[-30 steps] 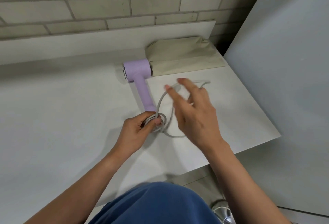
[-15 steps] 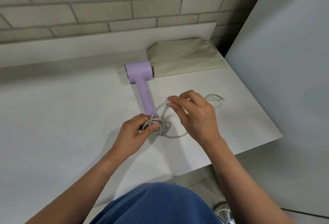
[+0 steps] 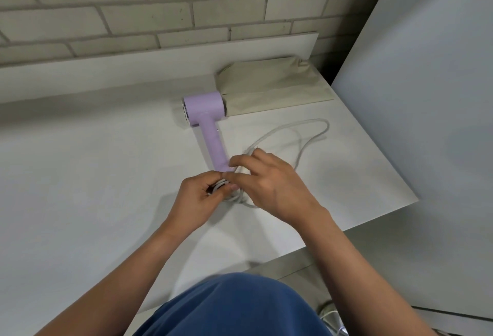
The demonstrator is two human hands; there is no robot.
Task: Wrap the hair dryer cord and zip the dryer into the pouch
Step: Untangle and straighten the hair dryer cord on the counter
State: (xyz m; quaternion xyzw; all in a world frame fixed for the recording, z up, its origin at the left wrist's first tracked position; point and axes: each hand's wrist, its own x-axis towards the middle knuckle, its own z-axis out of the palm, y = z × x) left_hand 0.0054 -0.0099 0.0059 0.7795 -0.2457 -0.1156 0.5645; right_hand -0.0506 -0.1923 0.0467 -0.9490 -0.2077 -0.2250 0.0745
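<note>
A plain indoor corner, more likely a home nook than a shop. A pale painted brick wall [image 3: 186, 2] backs a white laminate table [image 3: 80, 175] with a low white back panel [image 3: 133, 69], and a flat grey board [image 3: 426, 95] stands at the right. A lilac plastic hair dryer [image 3: 204, 107] and a beige fabric pouch [image 3: 272, 87] suggest domestic use.

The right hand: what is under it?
White cord loops and the dryer handle's end peek out; the right hand covers the rest of the coil.
</note>
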